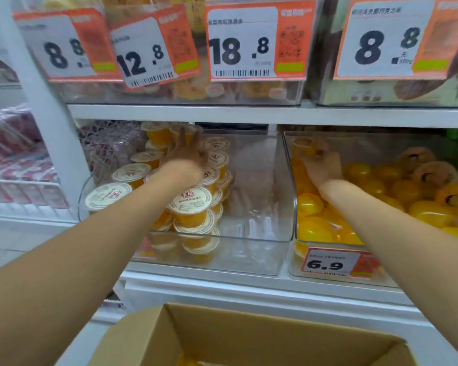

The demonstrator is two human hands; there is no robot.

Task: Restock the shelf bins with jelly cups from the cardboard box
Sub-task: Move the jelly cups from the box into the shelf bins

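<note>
Head: jelly cups [191,204] in clear bin [257,241]

A white lower shelf [209,282] runs beneath both hands and carries two clear bins side by side, touching or nearly so. The left hand [188,154] reaches into the left bin [257,180]. The right hand [320,165], curled round a jelly cup [306,149], is in the right bin [354,133], whose front bears a 6.9 price tag [331,264]. Above both hands a second white shelf [185,112] holds more clear bins [249,92] fronted with orange price tags [257,40].
</note>
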